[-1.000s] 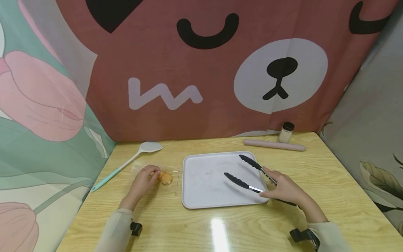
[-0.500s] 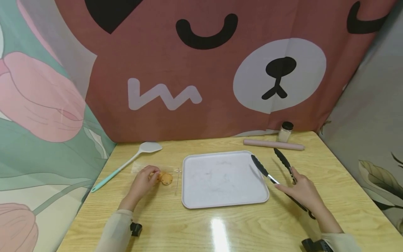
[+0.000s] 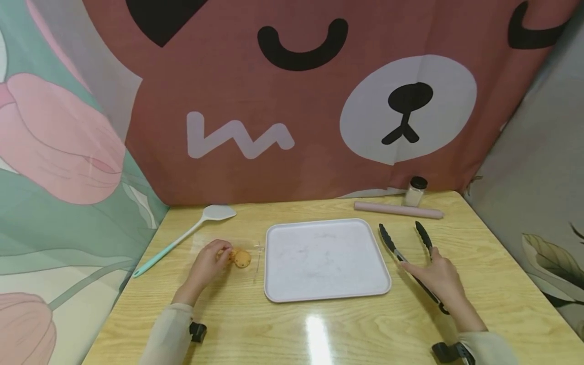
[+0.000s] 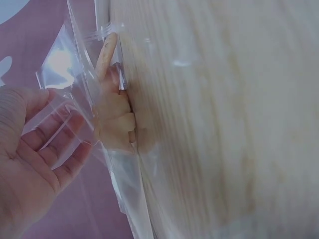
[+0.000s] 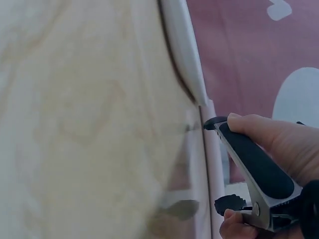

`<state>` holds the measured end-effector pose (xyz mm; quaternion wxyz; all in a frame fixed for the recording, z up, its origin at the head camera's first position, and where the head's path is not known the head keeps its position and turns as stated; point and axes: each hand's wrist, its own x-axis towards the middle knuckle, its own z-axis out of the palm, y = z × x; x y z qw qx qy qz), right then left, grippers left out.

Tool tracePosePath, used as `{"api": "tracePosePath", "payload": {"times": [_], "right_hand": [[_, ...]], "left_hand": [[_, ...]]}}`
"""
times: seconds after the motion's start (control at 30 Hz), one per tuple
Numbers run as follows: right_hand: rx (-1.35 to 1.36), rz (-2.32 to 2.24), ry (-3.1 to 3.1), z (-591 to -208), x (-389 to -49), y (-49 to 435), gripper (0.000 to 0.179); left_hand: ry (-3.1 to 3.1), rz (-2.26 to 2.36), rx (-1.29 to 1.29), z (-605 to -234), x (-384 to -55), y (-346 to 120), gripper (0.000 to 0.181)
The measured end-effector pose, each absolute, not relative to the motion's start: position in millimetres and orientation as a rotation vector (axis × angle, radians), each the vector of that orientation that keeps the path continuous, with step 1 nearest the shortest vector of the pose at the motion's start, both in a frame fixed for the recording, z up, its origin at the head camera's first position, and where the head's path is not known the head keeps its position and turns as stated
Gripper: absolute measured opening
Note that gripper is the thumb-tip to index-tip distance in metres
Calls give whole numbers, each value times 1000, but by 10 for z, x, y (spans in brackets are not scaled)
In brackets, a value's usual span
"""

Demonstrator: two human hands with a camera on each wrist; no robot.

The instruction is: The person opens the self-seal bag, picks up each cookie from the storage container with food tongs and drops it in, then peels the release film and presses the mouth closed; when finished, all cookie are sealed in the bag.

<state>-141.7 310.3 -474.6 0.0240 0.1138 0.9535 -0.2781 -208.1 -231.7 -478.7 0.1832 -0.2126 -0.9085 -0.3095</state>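
Note:
My left hand point(image 3: 206, 264) pinches a clear plastic bag point(image 4: 130, 191) between thumb and fingers, left of the tray. Round tan cookies point(image 3: 242, 259) show inside the bag; in the left wrist view the cookies point(image 4: 114, 119) lie stacked behind the creased film. To the right of the tray, my right hand point(image 3: 441, 281) grips black-and-silver tongs point(image 3: 387, 238), thumb on one arm and fingers on the other. The tongs' tips are spread apart, point away from me and hold nothing. Seen from the right wrist, the thumb lies along the black grip point(image 5: 256, 162).
A pale rectangular tray point(image 3: 326, 261) occupies the middle of the wooden table. Behind it lie a pink rod point(image 3: 388, 208) and, beside that, a black-lidded jar point(image 3: 415, 192) of white contents. A white spatula with a mint handle point(image 3: 159, 260) rests at the left. A bear-print cloth point(image 3: 274, 177) hangs behind.
My right hand has carried the tongs from over the tray to the right of it, then slightly back left. The left hand and bag have stayed in place.

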Motion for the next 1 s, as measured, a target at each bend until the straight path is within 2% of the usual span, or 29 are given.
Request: {"api": "tracePosePath", "payload": {"times": [0.67,1.0], "right_hand": [[335,-680,2967,-4866,-1436,2973,119],[421,-698,2984,-4852,-1353,3001,129]], "left_hand": [[-2609,-918,-554,-4768,-2042,-2308,5],[-2561,-917,-600,-4775,-2052,-2308,5]]}}
